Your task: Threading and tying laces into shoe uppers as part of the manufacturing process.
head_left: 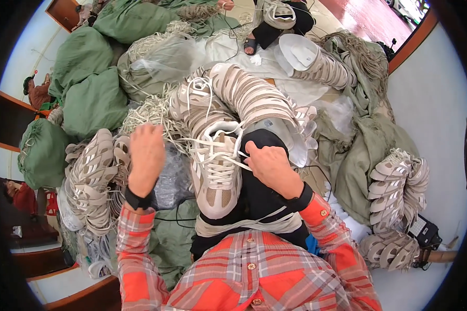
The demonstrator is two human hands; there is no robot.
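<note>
A beige and white shoe upper [215,168] with white laces lies on my lap, toe toward me. My right hand [270,166] sits at its right side, fingers closed on a white lace end. My left hand [146,153] reaches left of the shoe into a tangle of white laces [150,114], back of the hand up, fingers hidden in the pile. A long nested stack of beige shoe uppers [249,96] arches just beyond the shoe on my lap.
More stacks of shoe uppers lie at the left [91,179], the right [399,181] and the far side [327,67]. Green cloth sacks [88,83] are heaped at the upper left, and another person's foot [250,45] shows at the top. A white wall [436,98] is at the right.
</note>
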